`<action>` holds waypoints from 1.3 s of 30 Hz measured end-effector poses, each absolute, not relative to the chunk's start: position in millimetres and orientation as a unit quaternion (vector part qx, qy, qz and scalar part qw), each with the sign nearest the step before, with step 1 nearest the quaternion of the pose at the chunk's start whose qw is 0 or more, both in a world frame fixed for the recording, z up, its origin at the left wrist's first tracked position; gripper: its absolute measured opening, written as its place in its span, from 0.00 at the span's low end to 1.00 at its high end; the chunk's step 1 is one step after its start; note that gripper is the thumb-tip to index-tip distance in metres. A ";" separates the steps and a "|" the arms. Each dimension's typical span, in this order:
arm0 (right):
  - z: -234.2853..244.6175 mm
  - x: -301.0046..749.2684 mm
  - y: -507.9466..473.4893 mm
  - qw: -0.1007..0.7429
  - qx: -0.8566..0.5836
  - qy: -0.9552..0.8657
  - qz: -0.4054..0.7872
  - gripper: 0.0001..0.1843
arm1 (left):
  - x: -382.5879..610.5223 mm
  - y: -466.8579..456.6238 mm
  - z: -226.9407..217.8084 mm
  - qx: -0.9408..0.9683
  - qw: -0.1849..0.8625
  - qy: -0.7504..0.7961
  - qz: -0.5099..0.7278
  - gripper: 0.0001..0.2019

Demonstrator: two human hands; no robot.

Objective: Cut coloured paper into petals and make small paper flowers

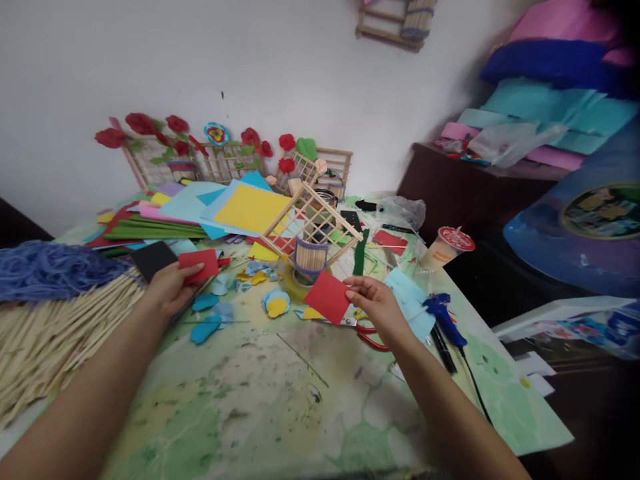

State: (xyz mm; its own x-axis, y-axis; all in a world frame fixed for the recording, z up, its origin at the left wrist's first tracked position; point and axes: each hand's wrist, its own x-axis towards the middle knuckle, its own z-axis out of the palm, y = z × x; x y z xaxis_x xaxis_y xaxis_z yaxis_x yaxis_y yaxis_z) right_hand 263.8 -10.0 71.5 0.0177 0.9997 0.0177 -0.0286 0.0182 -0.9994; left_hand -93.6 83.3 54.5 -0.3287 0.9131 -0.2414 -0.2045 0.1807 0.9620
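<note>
My right hand [376,301] pinches a red foam square [327,296] by its right corner, holding it just above the table. My left hand [169,287] grips a second red foam piece [199,265] between thumb and fingers at the table's left side. Between the two hands lie small cut foam petals in blue and yellow, with a blue and yellow flower [276,303] among them. Red-handled scissors [369,335] lie partly under my right hand. A wooden stick lattice with a small basket [311,231] stands tilted just beyond the red square.
A blue glue gun [444,315] with its black cord lies right of my right hand, a sealed drink cup [444,247] beyond it. Stacked coloured foam sheets [220,208] sit at the back, a heap of bamboo sticks [55,327] with blue yarn at left. The green-patterned table [280,413] ends at right.
</note>
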 end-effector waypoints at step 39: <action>10.1 318.3 -36.7 0.063 -0.578 -0.813 0.015 0.23 | 5.4 -38.6 8.8 0.269 0.716 0.489 0.418 0.16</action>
State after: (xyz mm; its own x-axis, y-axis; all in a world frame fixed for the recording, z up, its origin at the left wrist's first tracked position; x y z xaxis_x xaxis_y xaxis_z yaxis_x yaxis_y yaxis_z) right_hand 318.3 -36.7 10.1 -0.3235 0.9424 0.0847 0.9385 0.3310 -0.0980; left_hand 5.4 -38.6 8.8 0.1710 0.8627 -0.4759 -0.3361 0.5051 0.7949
